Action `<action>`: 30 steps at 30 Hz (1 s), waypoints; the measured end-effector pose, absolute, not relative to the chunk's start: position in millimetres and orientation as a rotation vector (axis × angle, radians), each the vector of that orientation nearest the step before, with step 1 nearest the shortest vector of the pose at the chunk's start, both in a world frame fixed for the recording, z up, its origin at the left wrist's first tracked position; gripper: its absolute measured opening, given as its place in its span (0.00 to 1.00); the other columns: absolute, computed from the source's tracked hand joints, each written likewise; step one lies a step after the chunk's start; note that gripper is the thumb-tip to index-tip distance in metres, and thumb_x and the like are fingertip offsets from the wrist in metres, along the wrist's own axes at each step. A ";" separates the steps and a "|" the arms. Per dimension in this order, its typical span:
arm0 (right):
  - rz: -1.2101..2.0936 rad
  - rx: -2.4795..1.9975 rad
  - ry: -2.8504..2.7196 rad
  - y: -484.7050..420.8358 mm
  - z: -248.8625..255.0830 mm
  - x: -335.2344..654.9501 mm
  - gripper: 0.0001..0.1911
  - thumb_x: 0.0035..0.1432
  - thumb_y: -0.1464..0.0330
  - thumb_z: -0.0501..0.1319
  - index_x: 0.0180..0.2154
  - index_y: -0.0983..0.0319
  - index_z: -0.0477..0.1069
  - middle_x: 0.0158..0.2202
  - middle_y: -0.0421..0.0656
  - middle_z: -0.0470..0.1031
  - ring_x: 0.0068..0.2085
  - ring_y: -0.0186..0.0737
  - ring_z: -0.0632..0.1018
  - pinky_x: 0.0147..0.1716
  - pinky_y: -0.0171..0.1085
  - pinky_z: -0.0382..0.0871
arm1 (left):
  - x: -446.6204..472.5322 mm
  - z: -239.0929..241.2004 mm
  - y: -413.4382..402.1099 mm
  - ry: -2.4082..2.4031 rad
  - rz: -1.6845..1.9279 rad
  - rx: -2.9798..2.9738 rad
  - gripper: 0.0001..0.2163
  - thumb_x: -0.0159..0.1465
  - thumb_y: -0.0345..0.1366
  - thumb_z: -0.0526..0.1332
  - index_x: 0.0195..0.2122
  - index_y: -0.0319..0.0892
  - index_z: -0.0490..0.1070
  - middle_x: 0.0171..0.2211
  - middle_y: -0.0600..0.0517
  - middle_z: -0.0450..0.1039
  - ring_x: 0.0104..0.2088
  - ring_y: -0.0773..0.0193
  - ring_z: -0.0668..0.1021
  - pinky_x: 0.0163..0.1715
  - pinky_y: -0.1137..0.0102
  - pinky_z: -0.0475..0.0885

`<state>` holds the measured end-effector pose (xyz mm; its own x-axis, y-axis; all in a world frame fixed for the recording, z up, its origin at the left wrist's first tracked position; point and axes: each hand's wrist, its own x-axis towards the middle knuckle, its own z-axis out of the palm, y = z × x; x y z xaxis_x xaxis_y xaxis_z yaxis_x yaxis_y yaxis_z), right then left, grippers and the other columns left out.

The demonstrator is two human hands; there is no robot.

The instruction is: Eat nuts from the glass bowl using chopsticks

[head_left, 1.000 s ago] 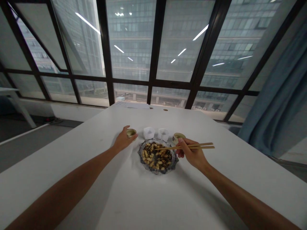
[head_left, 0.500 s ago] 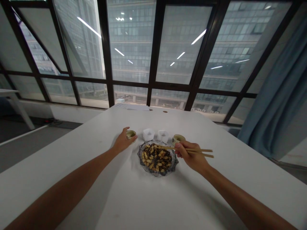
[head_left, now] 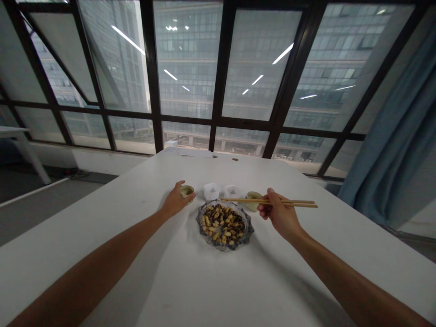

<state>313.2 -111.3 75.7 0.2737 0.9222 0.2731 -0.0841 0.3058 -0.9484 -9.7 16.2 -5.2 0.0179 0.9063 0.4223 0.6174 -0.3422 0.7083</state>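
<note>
My left hand (head_left: 177, 199) is wrapped round a small greenish cup (head_left: 187, 191) standing on the table. In my right hand (head_left: 279, 211) is a pair of wooden chopsticks (head_left: 245, 200), held nearly level with the tips above the far rim of a glass bowl (head_left: 200, 227). Peanuts and dark seeds (head_left: 223, 222) fill that bowl. Whether anything is between the chopstick tips is too small to tell. Behind the chopsticks stands a second greenish cup (head_left: 252, 195), partly covered by them. Two white cups, one on the left (head_left: 211, 190) and one on the right (head_left: 232, 192), stand behind the bowl.
The white table (head_left: 190, 281) reaches to the windows. Papers (head_left: 190, 152) lie at its far edge, close to a small round brown spot (head_left: 235, 159). A blue curtain (head_left: 384, 150) hangs at the right, and another table (head_left: 20, 136) stands at the left.
My right hand has moved up and to the right, lifting the chopsticks out of the bowl's contents to above its far rim. My left hand stays on the cup.
</note>
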 end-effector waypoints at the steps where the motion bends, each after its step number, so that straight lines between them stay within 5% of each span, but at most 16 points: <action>1: 0.913 -1.010 -0.997 -109.0 76.2 315.4 0.30 0.43 0.42 0.72 0.25 0.61 0.70 0.16 0.41 0.73 0.15 0.34 0.71 0.12 0.32 0.61 | -9.9 -5.3 16.2 1.561 1.239 1.975 0.36 0.58 0.56 0.66 0.62 0.44 0.59 0.48 0.44 0.78 0.44 0.56 0.81 0.47 0.60 0.76; 18: 0.948 -1.017 -1.069 -106.8 75.4 320.3 0.28 0.45 0.43 0.70 0.25 0.61 0.69 0.16 0.41 0.73 0.14 0.35 0.71 0.11 0.33 0.61 | -9.0 -4.9 15.5 1.535 1.247 1.991 0.34 0.58 0.51 0.67 0.61 0.45 0.58 0.45 0.47 0.78 0.44 0.57 0.81 0.48 0.60 0.76; 24: 0.782 -1.019 -1.299 -117.7 77.9 311.7 0.31 0.49 0.40 0.67 0.24 0.62 0.71 0.16 0.43 0.74 0.14 0.35 0.72 0.12 0.33 0.64 | -7.6 -2.6 11.1 1.412 1.310 2.222 0.35 0.51 0.47 0.72 0.59 0.43 0.64 0.56 0.44 0.73 0.54 0.51 0.77 0.58 0.57 0.71; 30: 0.916 -0.996 -1.250 -111.7 72.9 316.7 0.30 0.48 0.40 0.68 0.25 0.62 0.71 0.15 0.41 0.73 0.14 0.36 0.71 0.11 0.33 0.64 | -8.2 -4.5 13.6 1.347 1.307 2.313 0.32 0.51 0.47 0.72 0.56 0.42 0.68 0.54 0.42 0.74 0.55 0.50 0.76 0.58 0.56 0.70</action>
